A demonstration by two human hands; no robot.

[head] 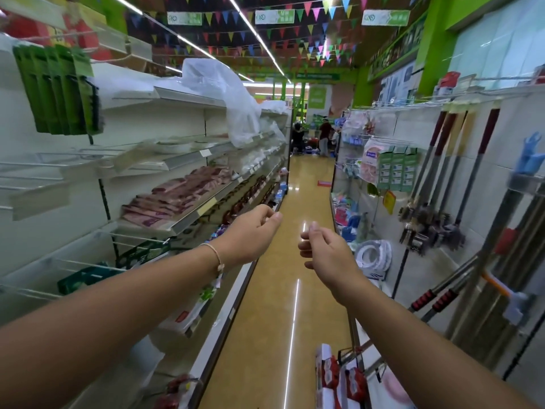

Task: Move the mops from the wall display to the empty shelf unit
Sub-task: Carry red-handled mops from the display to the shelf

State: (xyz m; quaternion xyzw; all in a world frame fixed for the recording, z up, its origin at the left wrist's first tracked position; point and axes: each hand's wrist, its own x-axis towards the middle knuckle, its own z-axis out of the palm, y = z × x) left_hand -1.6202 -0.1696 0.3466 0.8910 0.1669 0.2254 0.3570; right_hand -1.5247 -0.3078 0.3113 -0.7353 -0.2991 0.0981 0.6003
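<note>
Fingers (pixel 306 250) well left of mops (pixel 433 222)

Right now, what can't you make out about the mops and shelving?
All in the head view:
The near mops: cut off by the right edge, blurred.
The hanging mops: heads blurred together, count unclear.
The shelf labels: too small to read.
The people at the aisle end: too small.

Aisle colours you faced
Mops (pixel 474 169) had maroon grips, grey shafts; bunting (pixel 283 31) multicoloured triangles; floor (pixel 280 261) ochre; hanging packs (pixel 56 90) green.
</note>
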